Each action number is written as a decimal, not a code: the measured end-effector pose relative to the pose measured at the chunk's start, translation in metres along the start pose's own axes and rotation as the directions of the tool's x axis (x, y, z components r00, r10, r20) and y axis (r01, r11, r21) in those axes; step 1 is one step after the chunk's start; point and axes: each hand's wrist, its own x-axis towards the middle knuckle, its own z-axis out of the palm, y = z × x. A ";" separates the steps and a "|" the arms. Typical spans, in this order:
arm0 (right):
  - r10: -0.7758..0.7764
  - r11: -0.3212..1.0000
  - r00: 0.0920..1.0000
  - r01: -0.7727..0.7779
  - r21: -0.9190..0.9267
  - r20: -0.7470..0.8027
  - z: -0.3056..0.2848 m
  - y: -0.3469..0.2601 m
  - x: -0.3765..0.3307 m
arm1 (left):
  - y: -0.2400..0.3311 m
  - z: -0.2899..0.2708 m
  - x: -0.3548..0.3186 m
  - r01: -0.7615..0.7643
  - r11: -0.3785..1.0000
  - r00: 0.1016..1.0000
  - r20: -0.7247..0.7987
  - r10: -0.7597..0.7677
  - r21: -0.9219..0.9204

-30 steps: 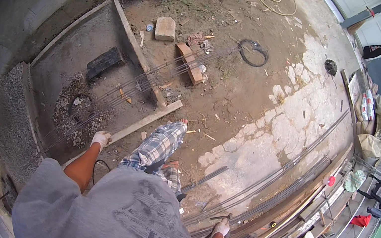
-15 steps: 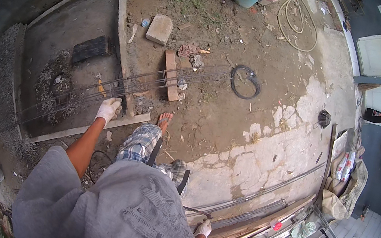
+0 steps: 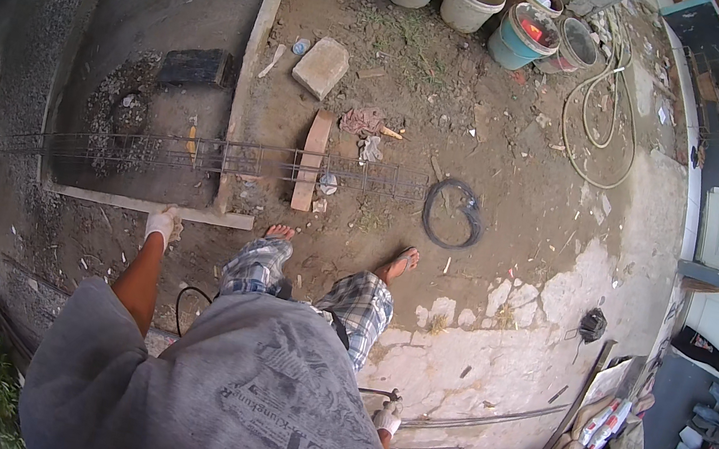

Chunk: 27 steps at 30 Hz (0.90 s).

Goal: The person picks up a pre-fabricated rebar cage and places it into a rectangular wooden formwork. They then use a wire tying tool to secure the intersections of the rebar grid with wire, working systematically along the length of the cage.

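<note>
My left hand [image 3: 163, 225], in a whitish glove, is beside the near board [image 3: 222, 219] of a wooden frame. Its fingers are curled; what they hold, if anything, is too small to make out. A long rebar cage [image 3: 274, 165] of thin rods and stirrups lies beyond that hand, across the frame and a reddish-brown block [image 3: 311, 159]. My right hand [image 3: 387, 417], also gloved, is low at my right side. It is closed on a dark, thin metal tool [image 3: 379, 391] whose lower part is hidden by my body and hand.
Black wire [image 3: 453, 214] lies coiled at the cage's right end. A pale stone block [image 3: 320, 68] and buckets [image 3: 473, 1] stand farther off, with a hose [image 3: 605, 118] to their right. Long rods [image 3: 489, 417] and planks lie at the lower right.
My left hand has moved back from the rebar cage to the near board. My feet have shifted, and the other foot now shows farther right. My right hand keeps the tool at my side.
</note>
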 end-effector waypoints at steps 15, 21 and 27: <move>-0.629 0.458 0.695 0.693 -0.557 0.347 -0.119 -0.514 0.256 | -0.189 0.172 -0.265 0.021 0.959 0.942 -0.317 -0.113 -0.282; -0.565 -0.131 0.508 0.722 -0.679 0.650 -0.055 -0.696 0.217 | -0.169 0.236 -0.283 -0.009 0.729 0.863 -0.373 -0.340 -0.685; -0.529 -0.593 0.267 0.563 -0.576 0.805 0.010 -0.893 0.288 | -0.061 0.336 -0.253 -0.103 0.827 0.833 -0.502 -0.232 -0.552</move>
